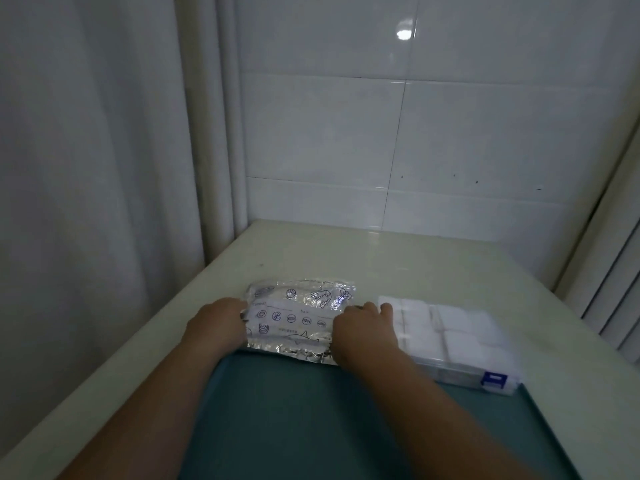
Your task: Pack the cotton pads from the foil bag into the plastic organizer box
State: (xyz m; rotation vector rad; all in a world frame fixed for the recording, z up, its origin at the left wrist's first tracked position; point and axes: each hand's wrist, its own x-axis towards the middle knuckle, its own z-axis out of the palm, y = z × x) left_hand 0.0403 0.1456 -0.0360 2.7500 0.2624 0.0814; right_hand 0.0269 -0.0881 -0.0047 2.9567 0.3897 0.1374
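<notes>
A silver foil bag [294, 315] with blue seafood drawings lies flat at the far edge of a teal mat [311, 417]. My left hand [218, 323] grips the bag's left edge, fingers curled at it. My right hand [363, 329] holds the bag's right edge, with a fingertip reaching toward the box. To the right lies the clear plastic organizer box [460, 344] with a blue latch [494, 379]. White cotton pads [450, 320] fill its compartments. Whether its lid is shut I cannot tell.
The mat and box sit on a pale table [415, 258] set in a corner. White tiled wall [415, 133] stands behind, a curtain [86, 168] hangs at the left, and a ribbed panel [620, 299] rises at the right.
</notes>
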